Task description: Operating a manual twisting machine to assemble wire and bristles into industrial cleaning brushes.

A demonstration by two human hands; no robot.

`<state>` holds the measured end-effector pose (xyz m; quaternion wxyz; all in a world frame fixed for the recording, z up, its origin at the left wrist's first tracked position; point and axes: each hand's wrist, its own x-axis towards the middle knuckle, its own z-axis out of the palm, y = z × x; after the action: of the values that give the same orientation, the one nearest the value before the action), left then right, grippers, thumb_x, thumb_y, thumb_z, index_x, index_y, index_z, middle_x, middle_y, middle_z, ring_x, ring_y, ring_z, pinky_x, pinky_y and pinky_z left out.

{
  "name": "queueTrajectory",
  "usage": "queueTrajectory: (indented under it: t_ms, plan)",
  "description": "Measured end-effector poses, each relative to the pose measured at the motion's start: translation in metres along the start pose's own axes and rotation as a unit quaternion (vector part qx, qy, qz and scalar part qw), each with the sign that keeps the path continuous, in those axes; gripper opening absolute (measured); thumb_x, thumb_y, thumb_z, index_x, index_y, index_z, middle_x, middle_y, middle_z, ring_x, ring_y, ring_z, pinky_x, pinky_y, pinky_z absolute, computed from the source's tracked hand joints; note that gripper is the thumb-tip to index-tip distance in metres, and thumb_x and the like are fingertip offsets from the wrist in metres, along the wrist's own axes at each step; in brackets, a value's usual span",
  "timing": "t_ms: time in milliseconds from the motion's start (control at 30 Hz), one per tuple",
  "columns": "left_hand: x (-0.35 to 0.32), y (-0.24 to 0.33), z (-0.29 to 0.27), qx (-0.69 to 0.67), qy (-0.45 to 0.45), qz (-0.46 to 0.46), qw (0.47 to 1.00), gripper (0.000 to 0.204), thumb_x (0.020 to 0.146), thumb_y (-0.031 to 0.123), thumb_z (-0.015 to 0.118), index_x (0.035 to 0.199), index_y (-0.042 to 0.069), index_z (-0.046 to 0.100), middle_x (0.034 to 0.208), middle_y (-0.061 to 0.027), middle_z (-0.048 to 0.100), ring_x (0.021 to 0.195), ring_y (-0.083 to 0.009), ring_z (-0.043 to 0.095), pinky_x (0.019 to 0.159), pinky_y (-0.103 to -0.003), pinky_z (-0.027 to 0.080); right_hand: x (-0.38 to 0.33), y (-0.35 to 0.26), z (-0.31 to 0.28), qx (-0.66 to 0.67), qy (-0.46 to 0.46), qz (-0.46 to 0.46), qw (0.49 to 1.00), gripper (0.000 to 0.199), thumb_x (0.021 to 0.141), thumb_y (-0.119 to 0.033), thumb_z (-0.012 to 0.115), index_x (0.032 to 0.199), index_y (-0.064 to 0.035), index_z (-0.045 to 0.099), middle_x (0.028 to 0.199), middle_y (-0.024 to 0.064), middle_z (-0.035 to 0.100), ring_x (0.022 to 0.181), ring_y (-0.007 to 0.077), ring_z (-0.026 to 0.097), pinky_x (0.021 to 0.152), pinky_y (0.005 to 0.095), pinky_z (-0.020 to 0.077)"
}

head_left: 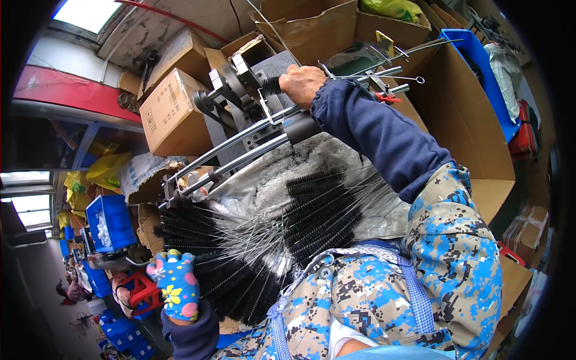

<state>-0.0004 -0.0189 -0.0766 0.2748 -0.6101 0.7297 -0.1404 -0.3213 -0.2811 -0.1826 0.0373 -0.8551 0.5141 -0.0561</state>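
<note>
My right hand (303,85), bare, is closed beside the metal machine (243,99) with two long steel rails. Black bristles show at its left side, and a thin wire with a ring end (420,80) runs out to the right; together they look like a twisted-wire brush (271,86). My left hand (175,287), in a blue flowered glove, has its fingers curled at the left edge of a brush pile; whatever they hold is hidden. Several black bristle brushes (321,210) lie fanned out across my lap, their bare wire handles (258,231) crossing in the middle.
A grey plastic sheet (270,165) lies under the rails. Closed cardboard boxes (174,111) stand behind the machine, and a large open carton (462,114) is at the right with a blue crate (480,78) beyond it. Blue bins (111,222) and a red stool (144,291) are at the left.
</note>
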Motion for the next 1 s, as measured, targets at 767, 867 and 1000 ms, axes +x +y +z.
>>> queueTrajectory:
  t_ms: [767, 867, 1000]
  plan:
    - [-0.009, -0.003, -0.021, -0.307, 0.143, 0.035, 0.940, 0.048, 0.049, -0.008, 0.050, 0.092, 0.010, 0.062, 0.092, -0.0077, 0.058, 0.092, -0.0288, 0.053, 0.078, -0.038, 0.041, -0.010, 0.064, 0.030, -0.142, 0.124, 0.083, 0.979, 0.040, 0.082, -0.014, 0.051, 0.120, -0.0077, 0.044, 0.125, 0.0158, 0.039, 0.115, 0.0299, 0.042, 0.088, 0.0452, 0.0380]
    - [-0.028, -0.021, -0.002, -0.388, 0.133, -0.018, 0.912, 0.044, 0.052, -0.009, 0.049, 0.091, 0.008, 0.062, 0.088, -0.0098, 0.058, 0.085, -0.0309, 0.056, 0.075, -0.038, 0.045, -0.042, 0.061, 0.002, 0.005, 0.005, 0.167, 0.986, 0.054, 0.081, -0.028, 0.056, 0.128, -0.0092, 0.040, 0.134, 0.0199, 0.032, 0.122, 0.0352, 0.035, 0.094, 0.0468, 0.0353]
    - [0.001, 0.000, -0.017, -0.412, 0.159, 0.039, 0.896, 0.043, 0.054, -0.009, 0.048, 0.091, 0.007, 0.061, 0.088, -0.0109, 0.058, 0.084, -0.0312, 0.056, 0.074, -0.038, 0.046, -0.038, 0.054, 0.022, 0.042, 0.050, 0.131, 0.989, 0.045, 0.079, -0.025, 0.057, 0.119, -0.0062, 0.047, 0.117, 0.0136, 0.044, 0.112, 0.0308, 0.042, 0.088, 0.0445, 0.0372]
